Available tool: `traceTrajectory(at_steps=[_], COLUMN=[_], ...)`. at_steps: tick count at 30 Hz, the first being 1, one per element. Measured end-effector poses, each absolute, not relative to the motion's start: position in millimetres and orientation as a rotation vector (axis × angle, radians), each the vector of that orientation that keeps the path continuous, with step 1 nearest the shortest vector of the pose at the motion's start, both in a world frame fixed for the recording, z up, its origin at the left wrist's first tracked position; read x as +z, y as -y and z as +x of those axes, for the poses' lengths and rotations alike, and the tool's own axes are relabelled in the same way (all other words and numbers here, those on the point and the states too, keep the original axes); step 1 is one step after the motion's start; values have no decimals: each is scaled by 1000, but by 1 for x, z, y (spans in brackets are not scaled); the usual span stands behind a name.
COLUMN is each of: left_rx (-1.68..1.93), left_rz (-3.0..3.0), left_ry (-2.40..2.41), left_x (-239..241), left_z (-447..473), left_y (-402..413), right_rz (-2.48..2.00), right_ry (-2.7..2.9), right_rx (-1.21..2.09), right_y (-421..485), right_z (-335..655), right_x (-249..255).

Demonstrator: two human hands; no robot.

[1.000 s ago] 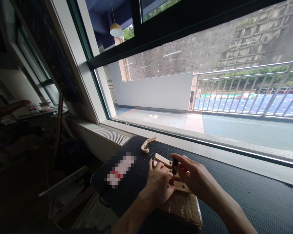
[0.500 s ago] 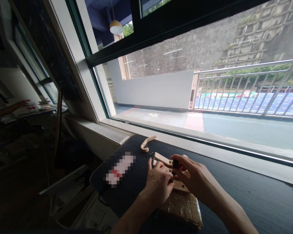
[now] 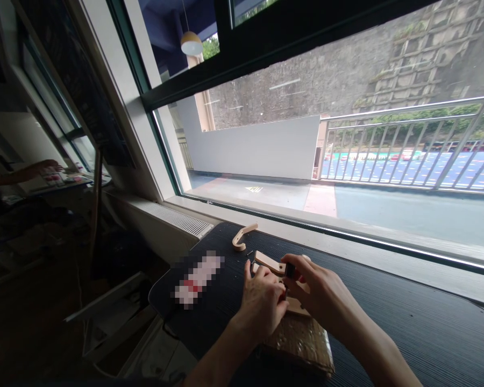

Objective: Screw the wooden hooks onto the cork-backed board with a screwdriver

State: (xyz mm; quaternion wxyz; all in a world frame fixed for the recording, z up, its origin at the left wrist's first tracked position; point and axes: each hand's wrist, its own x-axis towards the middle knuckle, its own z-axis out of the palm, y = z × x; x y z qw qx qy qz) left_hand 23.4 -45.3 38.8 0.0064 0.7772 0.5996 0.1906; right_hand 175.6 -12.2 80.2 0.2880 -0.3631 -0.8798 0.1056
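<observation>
My right hand (image 3: 317, 282) grips the black handle of a screwdriver (image 3: 290, 270), held roughly upright. Close beside it, my left hand (image 3: 264, 295) is closed, thumb and fingers pinched near the screwdriver's lower end; what they hold is hidden. Pale wooden pieces lie under and around both hands: one wooden piece (image 3: 268, 262) with a hole shows behind them, and another wooden piece (image 3: 297, 306) shows in front. Below the hands is a block wrapped in shiny brown tape (image 3: 302, 344). Farther back, a curved wooden hook (image 3: 242, 239) lies by a small dark screw (image 3: 249, 253).
The dark table (image 3: 387, 317) runs along a window sill (image 3: 326, 236). A blurred-out pink and white object (image 3: 199, 279) lies on its left part. At the far left, another person's arm (image 3: 28, 173) reaches over a second table. A grey vent (image 3: 173, 215) adjoins the sill.
My right hand has turned slightly around the screwdriver, covering more of the front wooden piece. My left hand stays in place. The other person's arm at far left has shifted right.
</observation>
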Motion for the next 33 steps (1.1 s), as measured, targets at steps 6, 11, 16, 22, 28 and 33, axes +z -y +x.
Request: traceTrajectory(at_steps=[6,11,16,22,28,33], left_rx=[552,560,606,589,606,630], left_rz=[2434,2428,2437,2442,2446,2445], left_ry=[-1882,-1884,-1872,-1882,-1877,-1873], left_x=[41,41,39,41,38,36], left_z=[24,24,24,24,24,24], left_y=[46,46,45,46,45,44], right_rz=[-946,-959,-939,-907,-1013,-963], right_ry=[2355,2332,2361,2362,2305,2346], right_rx=[287,311,268,317,355,330], right_y=[11,13,14,13,11,13], right_z=[180,179,179,179,180,182], right_x=[78,82,82,83,82,84])
